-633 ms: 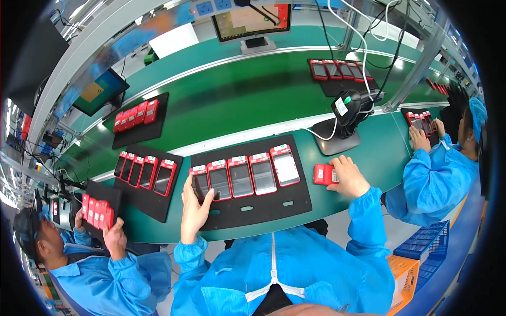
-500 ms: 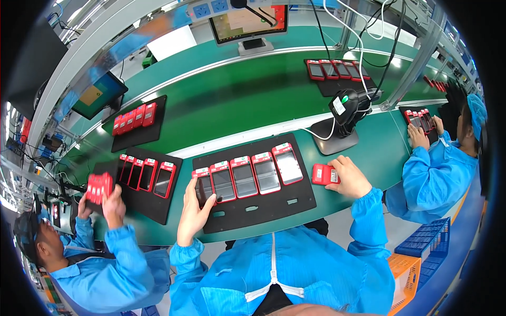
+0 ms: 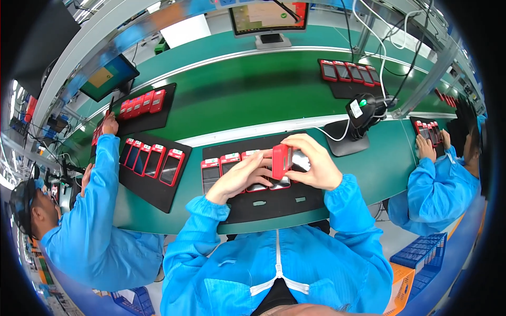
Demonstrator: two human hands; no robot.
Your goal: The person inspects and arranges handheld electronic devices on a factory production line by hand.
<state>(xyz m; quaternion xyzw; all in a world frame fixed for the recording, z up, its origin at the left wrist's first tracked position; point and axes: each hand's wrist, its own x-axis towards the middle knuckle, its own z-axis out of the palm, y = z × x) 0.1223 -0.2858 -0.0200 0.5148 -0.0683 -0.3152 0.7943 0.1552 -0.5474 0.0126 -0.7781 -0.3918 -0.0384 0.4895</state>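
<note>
My right hand (image 3: 318,167) is closed around a red handheld device (image 3: 279,163), raised on edge above the black mat (image 3: 274,210). My left hand (image 3: 238,178) is beside it, fingers stretched toward its left side; the fingertips are at or very near the red casing, and I cannot tell whether they press on it. Below my hands, red-framed devices with dark screens lie in a row on the mat. The leftmost device (image 3: 211,175) shows well, while my hands partly cover the others.
A scanner on a stand (image 3: 358,118) is right of my mat. Co-workers sit on both sides; the left one's arm (image 3: 105,179) reaches to a mat of red devices (image 3: 142,108). Another device-filled mat (image 3: 150,184) lies to my left. A monitor (image 3: 270,18) stands at the back.
My right hand has lifted the red device from the table at the right and carried it left over the mat. My left hand has left the leftmost device and moved right toward it.
</note>
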